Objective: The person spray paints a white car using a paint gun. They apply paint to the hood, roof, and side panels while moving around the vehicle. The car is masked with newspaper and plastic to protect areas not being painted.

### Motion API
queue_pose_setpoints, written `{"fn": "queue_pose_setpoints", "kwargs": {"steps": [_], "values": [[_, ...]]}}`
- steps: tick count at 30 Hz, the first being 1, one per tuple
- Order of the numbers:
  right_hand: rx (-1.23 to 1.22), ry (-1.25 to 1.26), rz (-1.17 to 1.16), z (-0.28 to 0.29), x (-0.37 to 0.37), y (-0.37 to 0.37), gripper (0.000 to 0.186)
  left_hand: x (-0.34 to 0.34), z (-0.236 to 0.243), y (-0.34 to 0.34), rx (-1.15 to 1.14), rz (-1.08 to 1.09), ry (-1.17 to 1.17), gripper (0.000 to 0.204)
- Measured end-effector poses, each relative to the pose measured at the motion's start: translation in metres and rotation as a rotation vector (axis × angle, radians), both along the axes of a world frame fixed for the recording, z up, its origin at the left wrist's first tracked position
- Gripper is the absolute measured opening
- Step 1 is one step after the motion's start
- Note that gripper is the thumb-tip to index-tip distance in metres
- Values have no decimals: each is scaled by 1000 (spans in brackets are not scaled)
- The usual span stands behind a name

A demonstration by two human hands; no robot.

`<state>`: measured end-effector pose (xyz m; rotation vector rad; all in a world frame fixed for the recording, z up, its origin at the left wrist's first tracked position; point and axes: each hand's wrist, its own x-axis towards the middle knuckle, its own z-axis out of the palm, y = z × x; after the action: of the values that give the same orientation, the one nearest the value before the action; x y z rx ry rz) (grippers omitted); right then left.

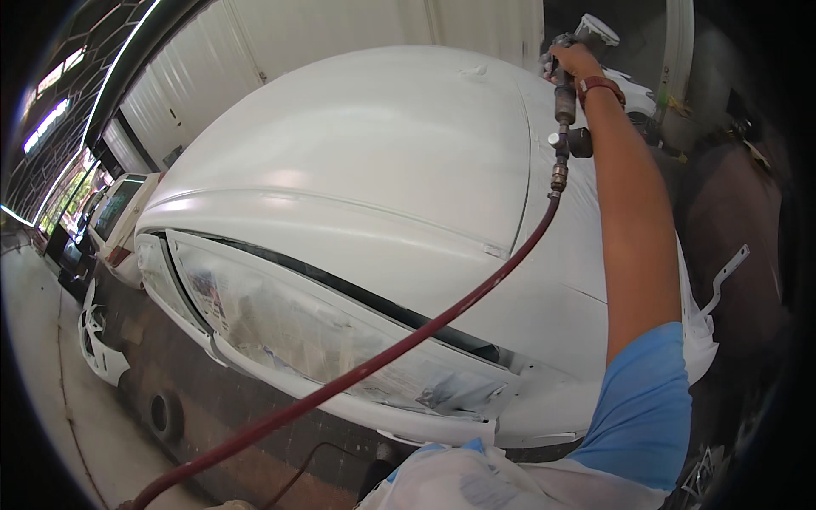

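Note:
My right hand is closed around the handle of a paint spray gun, with my arm stretched out over the far right of a white car. A pale cup tops the gun. Below the grip sit a round dark gauge or regulator and a metal coupling. From there a dark red hose runs down across the view to the lower left. The gun is above the white car body, apart from its surface as far as I can see. My left hand cannot be made out.
Cloudy masking film covers the car's side windows. A bent metal bracket sticks out at the right. On the floor at left lie a white bumper-like part and a tyre. Another car stands behind, near pale wall panels.

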<state>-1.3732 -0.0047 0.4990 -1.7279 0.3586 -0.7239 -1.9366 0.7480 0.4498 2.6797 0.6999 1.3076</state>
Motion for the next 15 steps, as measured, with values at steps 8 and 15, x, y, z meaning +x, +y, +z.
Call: {"fn": "queue_pose_setpoints", "kwargs": {"steps": [8, 15], "values": [[-347, 88, 182, -25, -96, -31, 36, 34, 4, -58, -26, -449, 204, 28], [-419, 123, 363, -49, -236, 19, 34, 76, -3, -83, 19, -693, 303, 32]]}}
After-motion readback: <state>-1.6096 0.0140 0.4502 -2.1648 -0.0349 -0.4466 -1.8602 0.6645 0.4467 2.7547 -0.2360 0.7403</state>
